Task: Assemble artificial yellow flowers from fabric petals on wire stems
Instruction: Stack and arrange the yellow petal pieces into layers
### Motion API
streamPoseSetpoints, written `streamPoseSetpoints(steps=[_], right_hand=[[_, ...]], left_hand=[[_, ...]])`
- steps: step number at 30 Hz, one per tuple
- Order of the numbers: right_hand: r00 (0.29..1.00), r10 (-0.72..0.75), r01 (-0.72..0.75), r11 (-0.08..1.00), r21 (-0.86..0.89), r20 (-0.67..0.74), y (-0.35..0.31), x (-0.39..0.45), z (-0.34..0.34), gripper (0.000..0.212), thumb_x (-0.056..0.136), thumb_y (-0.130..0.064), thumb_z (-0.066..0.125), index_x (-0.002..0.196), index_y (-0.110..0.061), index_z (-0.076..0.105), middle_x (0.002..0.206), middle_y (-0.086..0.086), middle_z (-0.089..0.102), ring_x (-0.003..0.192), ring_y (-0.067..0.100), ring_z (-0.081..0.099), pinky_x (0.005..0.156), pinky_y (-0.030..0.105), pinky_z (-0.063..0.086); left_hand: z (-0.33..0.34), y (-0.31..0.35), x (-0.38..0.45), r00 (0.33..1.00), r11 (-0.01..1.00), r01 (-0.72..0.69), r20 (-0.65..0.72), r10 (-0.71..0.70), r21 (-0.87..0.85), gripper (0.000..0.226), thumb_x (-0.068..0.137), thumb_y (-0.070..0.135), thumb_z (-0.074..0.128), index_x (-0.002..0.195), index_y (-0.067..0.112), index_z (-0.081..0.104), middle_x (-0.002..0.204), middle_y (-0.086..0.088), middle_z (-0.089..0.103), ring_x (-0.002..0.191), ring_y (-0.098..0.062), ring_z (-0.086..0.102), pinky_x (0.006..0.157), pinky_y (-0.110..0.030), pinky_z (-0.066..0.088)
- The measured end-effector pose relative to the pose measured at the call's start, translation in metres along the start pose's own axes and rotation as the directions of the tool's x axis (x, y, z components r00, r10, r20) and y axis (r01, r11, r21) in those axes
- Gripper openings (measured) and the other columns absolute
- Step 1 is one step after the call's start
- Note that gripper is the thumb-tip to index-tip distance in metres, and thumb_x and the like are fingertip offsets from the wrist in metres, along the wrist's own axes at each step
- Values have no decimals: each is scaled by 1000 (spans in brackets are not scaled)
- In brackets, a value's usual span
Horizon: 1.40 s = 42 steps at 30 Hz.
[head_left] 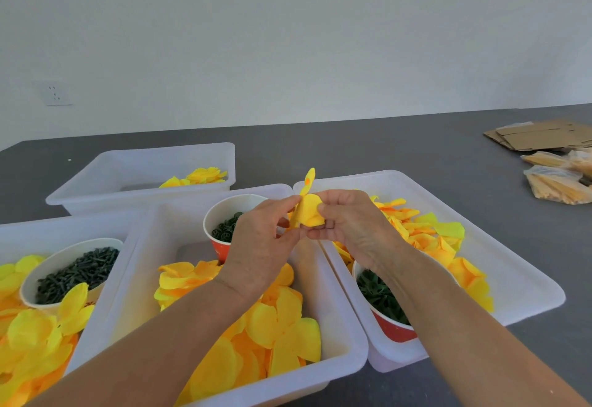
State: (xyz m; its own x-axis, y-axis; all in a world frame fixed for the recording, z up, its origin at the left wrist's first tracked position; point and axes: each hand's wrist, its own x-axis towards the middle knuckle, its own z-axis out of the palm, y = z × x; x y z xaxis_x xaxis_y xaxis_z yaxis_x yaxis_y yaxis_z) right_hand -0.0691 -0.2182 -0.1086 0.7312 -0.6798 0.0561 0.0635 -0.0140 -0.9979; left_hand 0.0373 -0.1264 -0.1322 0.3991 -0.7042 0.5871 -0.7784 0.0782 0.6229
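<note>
Both hands meet above the white trays and pinch a small yellow fabric petal piece [308, 211] between them. My left hand [261, 240] pinches its left edge with thumb and fingertips. My right hand [350, 225] holds its right side, fingers curled under it. One petal lobe with an orange spot sticks up above the fingers. No wire stem is visible in the hands. Loose yellow petals [272, 326] fill the middle tray [349, 352] below my arms.
A paper cup of dark green parts [226, 227] stands in the middle tray, another cup [381, 297] in the right tray [525, 285], a third cup [77, 270] in the left tray. The far tray [137, 163] holds finished yellow flowers [198, 176]. Cardboard [541, 134] and bagged bundles [557, 182] lie far right.
</note>
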Motion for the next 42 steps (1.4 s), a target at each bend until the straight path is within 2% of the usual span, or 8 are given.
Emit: streamPoseSetpoints(steps=[7, 11, 14, 24, 28, 31, 36, 42], right_hand=[[993, 18, -31, 993, -110, -113, 6, 2, -4, 6, 81, -13, 72, 76, -10, 69, 65, 4, 69, 56, 9, 66, 54, 19, 53], [1000, 22, -22, 999, -24, -19, 3, 3, -3, 15, 91, -3, 56, 82, -4, 69, 69, 9, 70, 59, 13, 67, 58, 22, 55], [999, 0, -5, 997, 79, 54, 1, 1, -4, 18, 93, -2, 52, 86, -4, 68, 69, 7, 71, 62, 14, 68, 59, 23, 55], [982, -141, 128, 986, -108, -124, 6, 2, -5, 28, 77, -20, 75, 54, -15, 59, 48, -1, 59, 44, 8, 52, 46, 18, 45], [992, -126, 127, 992, 26, -12, 4, 3, -6, 17, 77, -25, 70, 73, -9, 69, 61, 3, 67, 54, 10, 62, 54, 21, 50], [992, -96, 81, 985, 154, 88, 2, 4, -8, 15, 87, -14, 59, 89, -1, 68, 72, 8, 71, 61, 13, 66, 59, 22, 53], [993, -121, 120, 992, -25, -4, 4, 4, -6, 15, 73, -18, 74, 67, -8, 66, 55, 3, 65, 48, 11, 59, 50, 19, 49], [989, -149, 146, 986, -79, -22, 4, 4, -6, 20, 79, -15, 71, 64, -9, 59, 51, 0, 59, 47, 9, 52, 50, 20, 45]], left_hand=[[0, 2, 0, 997, 998, 38, -63, -41, -42, 29, 84, 3, 64, 112, 10, 68, 92, 2, 66, 81, -9, 58, 70, 0, 40], [-1, 0, 2, 997, 999, 37, -70, -39, -34, 31, 82, 5, 68, 113, 7, 67, 95, -5, 69, 85, -17, 63, 77, -13, 45], [-3, -2, 3, 992, 1000, 25, -125, -27, -17, 30, 80, 6, 70, 110, 5, 68, 92, -5, 69, 79, -14, 61, 73, -5, 42], [-5, -1, 2, 988, 964, 137, -40, -150, -228, 30, 80, 14, 70, 110, 11, 68, 95, -5, 72, 90, -19, 67, 85, -32, 53], [-7, -1, 3, 985, 938, 158, -17, -171, -308, 22, 81, 15, 69, 103, 11, 71, 86, 0, 73, 79, -6, 68, 73, -17, 53], [-8, -1, 4, 976, 919, 195, -25, -216, -341, 7, 83, 15, 67, 81, 10, 72, 64, -1, 69, 59, -8, 61, 58, -20, 50], [-4, 9, -2, 945, 767, 320, 126, -302, -556, 30, 76, 32, 65, 77, 2, 70, 71, -12, 72, 68, -21, 71, 59, -21, 55], [-9, 8, 2, 860, 568, 458, 177, -479, -684, 19, 91, 13, 56, 94, -3, 66, 85, -18, 72, 75, -27, 71, 63, -28, 59]])
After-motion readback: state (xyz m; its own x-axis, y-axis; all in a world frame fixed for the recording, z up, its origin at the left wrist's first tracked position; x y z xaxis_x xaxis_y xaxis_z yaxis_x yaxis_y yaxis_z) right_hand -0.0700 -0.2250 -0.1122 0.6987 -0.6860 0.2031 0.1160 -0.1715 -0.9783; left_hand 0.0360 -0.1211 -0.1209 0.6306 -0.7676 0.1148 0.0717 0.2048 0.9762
